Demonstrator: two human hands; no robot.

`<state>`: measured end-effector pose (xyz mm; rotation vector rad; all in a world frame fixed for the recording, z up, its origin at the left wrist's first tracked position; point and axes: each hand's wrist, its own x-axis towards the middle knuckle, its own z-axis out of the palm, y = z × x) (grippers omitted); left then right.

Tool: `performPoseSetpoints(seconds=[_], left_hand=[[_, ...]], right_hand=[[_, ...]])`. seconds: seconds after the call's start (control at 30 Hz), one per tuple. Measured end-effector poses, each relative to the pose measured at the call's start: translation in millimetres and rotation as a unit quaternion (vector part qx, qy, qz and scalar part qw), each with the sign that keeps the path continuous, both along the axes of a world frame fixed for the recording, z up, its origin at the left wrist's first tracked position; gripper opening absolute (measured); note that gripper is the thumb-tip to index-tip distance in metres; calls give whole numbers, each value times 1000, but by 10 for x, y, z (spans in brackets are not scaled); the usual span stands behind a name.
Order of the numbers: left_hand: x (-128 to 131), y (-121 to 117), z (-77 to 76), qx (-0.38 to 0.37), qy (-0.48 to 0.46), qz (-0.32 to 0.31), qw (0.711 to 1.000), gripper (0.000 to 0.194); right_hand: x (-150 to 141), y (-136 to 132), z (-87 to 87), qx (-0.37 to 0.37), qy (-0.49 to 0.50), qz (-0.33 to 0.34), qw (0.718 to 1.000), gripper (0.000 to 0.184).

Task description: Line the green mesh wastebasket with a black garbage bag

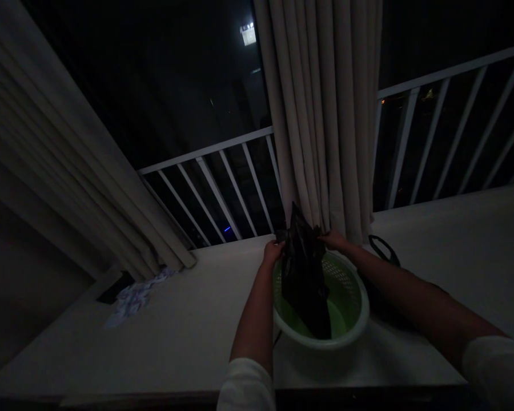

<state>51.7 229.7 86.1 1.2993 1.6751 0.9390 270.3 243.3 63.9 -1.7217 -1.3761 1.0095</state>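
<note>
A black plastic bag (304, 268) hangs between my two hands, its lower end reaching down into a round green basket (321, 343) with a pale rim and perforated sides. My left hand (274, 251) is closed on the bag's left edge, above the basket's far left rim. On the other side, my right hand (333, 240) pinches the bag's right edge. Part of the basket's inside is hidden behind the bag. The dim light blurs the detail of my fingers.
The basket stands on a wide white ledge (188, 342). Crumpled patterned cloth (132, 299) and a dark flat item (115, 287) lie at the left. A dark strap (385, 249) and a dark shape sit beyond my right forearm. Long curtains (321, 114) and white railings (223, 148) line the windows.
</note>
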Motion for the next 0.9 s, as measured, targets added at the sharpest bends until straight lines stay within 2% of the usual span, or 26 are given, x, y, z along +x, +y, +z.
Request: performPoseSetpoints(seconds=[0.2,0.47,0.7,0.9], left_hand=[[-64,-66,22,-1,-67,-3,998,16],[-143,-211,140,30,-135,-2,990,5],[-173,-361,220,63,-177,-10,982,15],[-201,-653,258,89,-207,-33,974,26]], right_hand=[[-35,-9,3,12,73,-7,997,19],[-13,-86,40,53,151,4,987,11],[22,-238,128,109,183,28,977,6],[74,-471,160,149,193,47,969,9]])
